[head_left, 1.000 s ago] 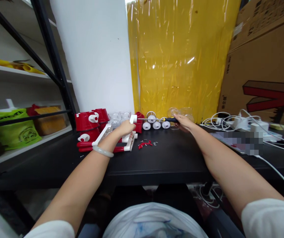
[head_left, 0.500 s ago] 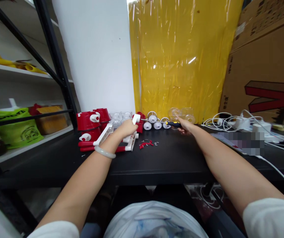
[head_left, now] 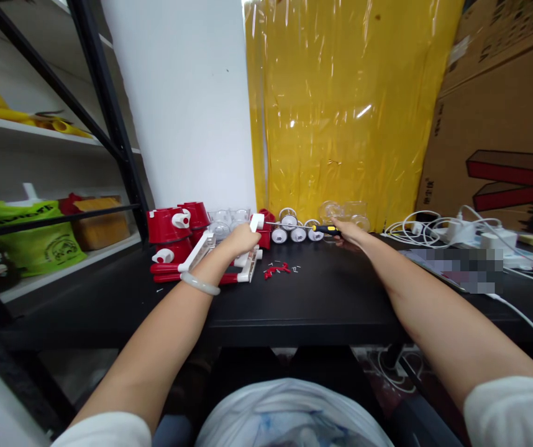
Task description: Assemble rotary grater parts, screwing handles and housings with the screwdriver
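My left hand point(head_left: 245, 239) is closed around a white plastic part point(head_left: 257, 221), whose end sticks out past the fingers. My right hand point(head_left: 351, 233) grips the black and yellow handle of a screwdriver point(head_left: 326, 230). Its thin shaft runs level to the left, and the tip meets or nearly meets the white part; contact is too small to confirm. Below the shaft lie small red pieces point(head_left: 277, 270) with loose screws point(head_left: 296, 269) around them. White-ended round clear containers point(head_left: 298, 234) stand behind the screwdriver. Red and white frame parts point(head_left: 246, 273) rest under my left hand.
Red plastic housings point(head_left: 168, 226) are stacked at the left. Clear cups point(head_left: 357, 214) stand behind my right hand. White cables and chargers point(head_left: 494, 239) and a tablet-like device point(head_left: 453, 270) lie to the right. A black shelf rack point(head_left: 103, 93) borders the left side.
The whole view has shifted slightly to the right in the picture. My right fingers have changed position a little on the screwdriver handle; my left hand keeps its hold.
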Demonstrator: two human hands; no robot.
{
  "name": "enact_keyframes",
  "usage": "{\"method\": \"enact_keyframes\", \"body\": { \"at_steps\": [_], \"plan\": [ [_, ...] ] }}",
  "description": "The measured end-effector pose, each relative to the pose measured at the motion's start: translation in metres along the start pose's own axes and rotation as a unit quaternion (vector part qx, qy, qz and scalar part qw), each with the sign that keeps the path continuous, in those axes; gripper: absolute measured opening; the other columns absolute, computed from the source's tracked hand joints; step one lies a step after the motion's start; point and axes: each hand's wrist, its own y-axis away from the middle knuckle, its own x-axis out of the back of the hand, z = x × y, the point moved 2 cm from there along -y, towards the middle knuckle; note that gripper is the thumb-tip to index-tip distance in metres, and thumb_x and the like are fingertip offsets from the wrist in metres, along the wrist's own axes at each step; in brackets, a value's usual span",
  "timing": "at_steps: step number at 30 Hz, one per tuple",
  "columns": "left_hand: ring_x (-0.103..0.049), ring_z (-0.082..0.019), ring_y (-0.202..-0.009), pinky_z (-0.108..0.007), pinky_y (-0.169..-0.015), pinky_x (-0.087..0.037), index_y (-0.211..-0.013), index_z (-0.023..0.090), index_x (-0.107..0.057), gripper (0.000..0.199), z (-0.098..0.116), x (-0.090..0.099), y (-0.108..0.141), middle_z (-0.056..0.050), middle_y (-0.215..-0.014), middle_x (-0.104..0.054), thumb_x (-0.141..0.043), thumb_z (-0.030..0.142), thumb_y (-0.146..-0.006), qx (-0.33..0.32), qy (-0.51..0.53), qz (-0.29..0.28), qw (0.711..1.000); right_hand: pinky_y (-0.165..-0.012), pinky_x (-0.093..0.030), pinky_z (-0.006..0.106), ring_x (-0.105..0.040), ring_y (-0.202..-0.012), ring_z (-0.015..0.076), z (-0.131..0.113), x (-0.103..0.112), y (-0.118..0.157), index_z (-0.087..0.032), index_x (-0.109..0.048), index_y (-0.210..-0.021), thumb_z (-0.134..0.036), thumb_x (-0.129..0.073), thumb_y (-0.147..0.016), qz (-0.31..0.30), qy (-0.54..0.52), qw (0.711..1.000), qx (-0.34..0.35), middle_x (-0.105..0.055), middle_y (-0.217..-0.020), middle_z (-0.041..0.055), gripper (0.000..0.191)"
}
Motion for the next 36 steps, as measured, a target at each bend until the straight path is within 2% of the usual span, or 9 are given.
{"method": "enact_keyframes", "body": {
  "at_steps": [6,11,17,20,23,26,30,34,36],
  "plan": [
    [-0.066,-0.022,-0.067,-0.028,-0.063,-0.048,-0.080,0.013,-0.063,0.016,-0.001,0.001,-0.001,-0.011,-0.070,-0.069,-0.050,0.016,-0.071,0.011,0.013,-0.011,1.000,-0.045,-0.034,0.020,-0.040,-0.044,0.0079,-0.008,-0.003,0.004,-0.020,-0.049,-0.079,-0.038,-0.061,-0.088,-0.012,-0.065,0.997,0.044,-0.047,-0.056,-0.0055,0.023],
    [-0.065,-0.021,-0.064,-0.029,-0.062,-0.048,-0.080,0.013,-0.063,0.015,-0.004,0.000,-0.002,-0.011,-0.074,-0.070,-0.051,0.017,-0.072,0.021,0.044,-0.010,0.999,-0.053,-0.042,0.020,-0.049,-0.051,0.0072,-0.011,0.000,0.005,-0.022,-0.051,-0.088,-0.033,-0.071,-0.079,-0.055,-0.142,0.986,0.075,-0.055,-0.071,-0.0053,0.025],
    [-0.064,-0.020,-0.064,-0.027,-0.058,-0.046,-0.080,0.013,-0.062,0.015,-0.002,0.001,0.000,-0.011,-0.078,-0.070,-0.050,0.017,-0.071,0.006,0.062,0.003,0.998,-0.064,-0.052,0.026,-0.060,-0.065,0.0117,-0.017,0.004,0.011,-0.026,-0.051,-0.094,-0.013,-0.067,-0.077,-0.063,-0.254,0.964,0.037,-0.061,-0.080,-0.0035,0.027],
    [-0.064,-0.021,-0.064,-0.027,-0.058,-0.046,-0.075,0.015,-0.060,0.012,-0.001,0.000,0.000,-0.010,-0.071,-0.068,-0.050,0.016,-0.069,0.002,0.032,0.002,0.999,-0.065,-0.053,0.028,-0.062,-0.067,0.0136,-0.021,0.001,0.013,-0.023,-0.052,-0.090,-0.031,-0.057,-0.090,-0.053,-0.270,0.961,0.004,-0.063,-0.079,0.0009,0.009],
    [-0.065,-0.023,-0.065,-0.029,-0.060,-0.046,-0.074,0.015,-0.060,0.011,-0.001,-0.002,-0.001,-0.010,-0.069,-0.068,-0.050,0.016,-0.069,0.005,0.008,0.002,1.000,-0.054,-0.049,0.026,-0.059,-0.056,0.0157,-0.018,-0.001,0.013,-0.021,-0.050,-0.082,-0.059,-0.034,-0.095,-0.019,-0.180,0.983,-0.042,-0.060,-0.064,0.0051,0.044],
    [-0.066,-0.023,-0.067,-0.029,-0.062,-0.047,-0.076,0.015,-0.060,0.012,-0.002,-0.003,-0.002,-0.011,-0.073,-0.069,-0.050,0.017,-0.069,0.006,0.003,0.006,1.000,-0.039,-0.036,0.022,-0.042,-0.038,0.0119,-0.011,0.000,0.011,-0.021,-0.045,-0.071,-0.066,-0.036,-0.092,0.015,-0.050,0.997,-0.060,-0.045,-0.043,0.0002,0.050],
    [-0.066,-0.023,-0.066,-0.029,-0.062,-0.047,-0.077,0.014,-0.061,0.013,-0.003,-0.002,-0.002,-0.010,-0.070,-0.068,-0.050,0.017,-0.070,0.010,0.009,-0.004,1.000,-0.038,-0.031,0.020,-0.031,-0.035,0.0080,-0.006,0.002,0.006,-0.021,-0.044,-0.072,-0.051,-0.049,-0.093,-0.008,-0.054,0.998,-0.012,-0.036,-0.040,-0.0059,0.037],
    [-0.065,-0.022,-0.064,-0.030,-0.062,-0.048,-0.081,0.013,-0.062,0.016,-0.002,0.001,-0.001,-0.010,-0.069,-0.068,-0.050,0.016,-0.071,0.010,0.026,-0.012,1.000,-0.043,-0.037,0.017,-0.042,-0.043,0.0068,-0.009,0.003,0.004,-0.023,-0.051,-0.090,-0.035,-0.062,-0.088,-0.045,-0.131,0.990,0.033,-0.049,-0.057,-0.0057,0.016],
    [-0.064,-0.022,-0.062,-0.030,-0.062,-0.048,-0.083,0.012,-0.063,0.018,-0.002,0.003,-0.001,-0.010,-0.068,-0.067,-0.050,0.016,-0.072,0.017,0.034,-0.017,0.999,-0.046,-0.041,0.019,-0.050,-0.050,0.0077,-0.011,0.004,0.005,-0.026,-0.053,-0.097,-0.029,-0.069,-0.083,-0.068,-0.156,0.984,0.044,-0.055,-0.069,-0.0042,0.021]
  ]
}}
